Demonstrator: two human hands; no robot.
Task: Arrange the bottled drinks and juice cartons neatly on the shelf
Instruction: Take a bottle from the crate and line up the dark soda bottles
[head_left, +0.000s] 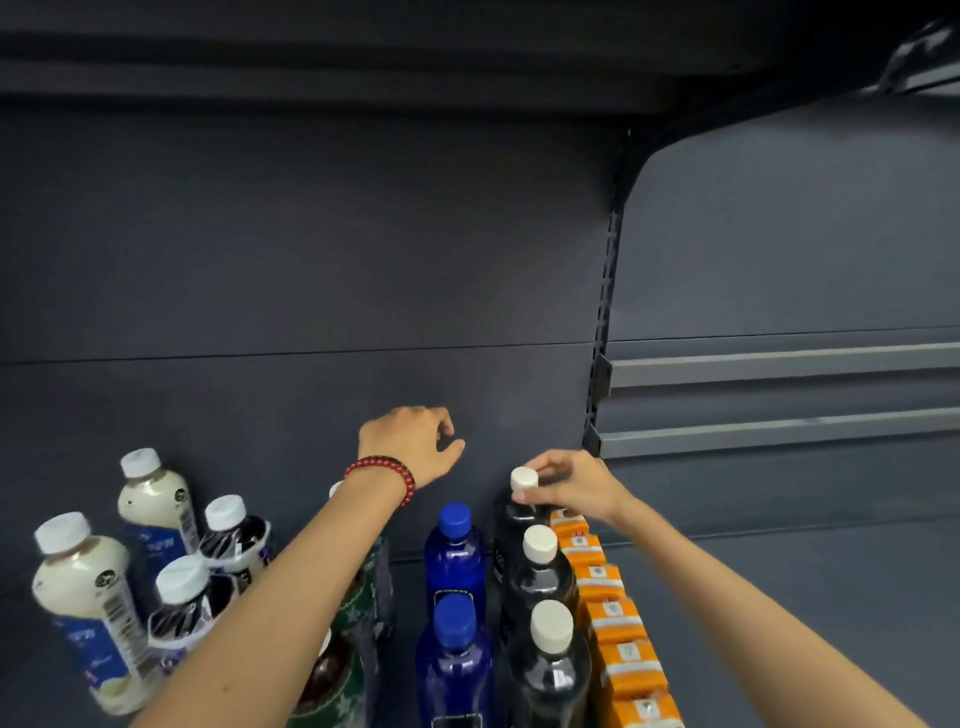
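Observation:
My right hand (569, 486) pinches the white cap and neck of the rearmost dark bottle (514, 525), which stands at the back of a row of three dark bottles (545, 582). My left hand (415, 447), a red bead bracelet on its wrist, hovers near the back wall with loosely curled fingers and holds nothing. Two blue bottles (456, 561) stand in a row between my arms. A line of orange juice cartons (608, 613) runs to the right of the dark bottles. Green-labelled bottles (358, 597) are partly hidden under my left arm.
Loose at the left stand two milky bottles (156, 499) with blue labels and two white-capped dark bottles (236, 540). The dark shelf back wall (311, 286) rises behind. A slotted upright (602, 332) and grey rails (779, 364) lie to the right, with bare shelf (805, 597) below.

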